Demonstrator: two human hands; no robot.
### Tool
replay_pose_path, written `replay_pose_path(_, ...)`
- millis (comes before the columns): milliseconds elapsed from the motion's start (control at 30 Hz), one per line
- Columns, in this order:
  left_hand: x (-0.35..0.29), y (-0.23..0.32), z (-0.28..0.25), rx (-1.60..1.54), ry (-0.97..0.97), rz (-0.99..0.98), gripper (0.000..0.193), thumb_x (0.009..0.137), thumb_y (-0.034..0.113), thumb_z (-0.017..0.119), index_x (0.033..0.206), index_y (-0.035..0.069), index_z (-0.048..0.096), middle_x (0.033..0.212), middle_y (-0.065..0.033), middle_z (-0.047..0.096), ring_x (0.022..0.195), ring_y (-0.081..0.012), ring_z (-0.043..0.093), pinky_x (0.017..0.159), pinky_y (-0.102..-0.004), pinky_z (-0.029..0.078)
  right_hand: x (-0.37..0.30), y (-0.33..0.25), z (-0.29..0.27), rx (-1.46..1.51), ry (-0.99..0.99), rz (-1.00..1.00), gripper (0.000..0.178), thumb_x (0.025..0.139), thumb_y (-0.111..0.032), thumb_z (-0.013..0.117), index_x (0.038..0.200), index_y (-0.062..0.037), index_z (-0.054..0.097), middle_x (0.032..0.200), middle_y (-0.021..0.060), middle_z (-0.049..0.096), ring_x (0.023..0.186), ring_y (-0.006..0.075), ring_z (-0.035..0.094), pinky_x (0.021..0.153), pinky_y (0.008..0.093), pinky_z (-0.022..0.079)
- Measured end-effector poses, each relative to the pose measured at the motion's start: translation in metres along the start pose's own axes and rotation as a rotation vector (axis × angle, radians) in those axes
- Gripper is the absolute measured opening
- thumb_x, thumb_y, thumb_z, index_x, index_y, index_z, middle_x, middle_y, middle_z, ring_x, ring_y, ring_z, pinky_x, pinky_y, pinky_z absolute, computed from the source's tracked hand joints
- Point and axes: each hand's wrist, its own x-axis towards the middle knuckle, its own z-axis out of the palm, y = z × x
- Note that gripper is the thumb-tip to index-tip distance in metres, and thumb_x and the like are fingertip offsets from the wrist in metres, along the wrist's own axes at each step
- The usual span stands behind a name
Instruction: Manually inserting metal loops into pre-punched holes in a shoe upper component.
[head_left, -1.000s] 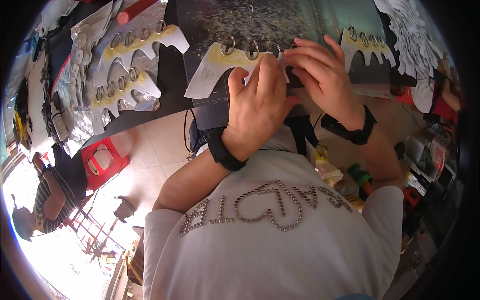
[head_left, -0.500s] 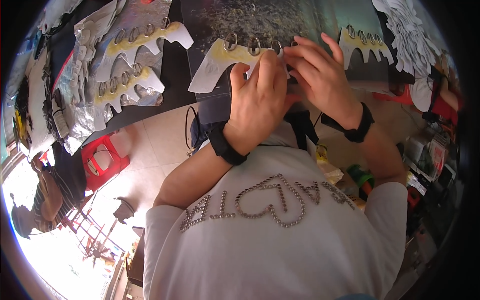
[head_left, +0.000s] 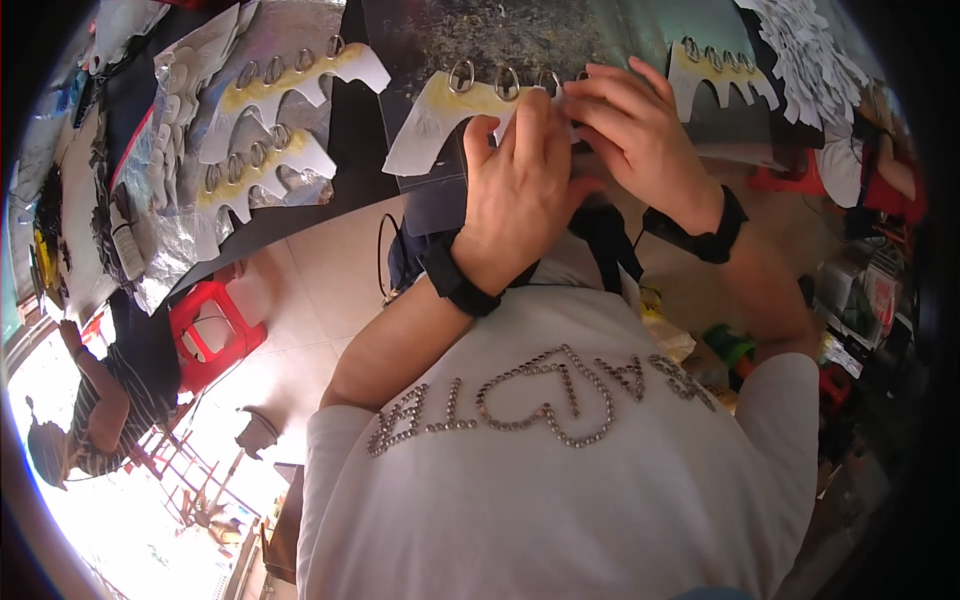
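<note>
A white, comb-shaped piece (head_left: 419, 128) with a yellowish smeared edge lies on the dark work surface in front of me. Oval metal rings (head_left: 508, 84) stand along its far edge. My left hand (head_left: 517, 190) bends over its right part, index and middle fingertips pressed down at the third ring (head_left: 549, 84). My right hand (head_left: 645, 140) comes in from the right, its thumb and forefinger closed at the right end of the piece, by another ring (head_left: 582, 76). Its outer fingers are raised. The fingers hide that end of the piece.
Two similar ringed pieces (head_left: 352, 70) lie on silvery foil (head_left: 300, 190) at left, and another (head_left: 688, 90) at right. A heap of white cut pieces (head_left: 800, 55) sits far right. Another person (head_left: 110, 400) and a red stool (head_left: 215, 335) are at lower left.
Both hands stay at the same end of the piece, with only slight finger shifts. The view has moved a little; the person at lower left has changed posture.
</note>
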Motion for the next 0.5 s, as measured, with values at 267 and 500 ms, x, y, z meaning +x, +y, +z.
replay_pose_path(267,0.000,-0.001,-0.003,-0.031,-0.028,-0.035,0.071,0.066,0.036,0.081,0.121,0.000,0.053,0.125,-0.0100,0.045,0.092,-0.0190,0.058,0.091,-0.0418,0.034,0.010,0.001,-0.007,0.001,-0.057,0.015,0.019,0.076,-0.006,0.068,0.093,-0.0125,0.065,0.104,-0.0009,0.062,0.106,0.0204,0.057,0.103,0.0432,0.031)
replay_pose_path(500,-0.001,-0.003,-0.001,-0.227,-0.057,-0.028,0.071,0.068,0.035,0.080,0.123,0.000,0.051,0.131,-0.0143,0.038,0.117,-0.0306,0.045,0.099,-0.0438,0.033,0.037,0.017,0.004,0.101,-0.228,0.127,0.030,0.079,-0.007,0.068,0.108,-0.0083,0.059,0.110,0.0053,0.058,0.105,0.0276,0.056,0.090,0.0394,0.042)
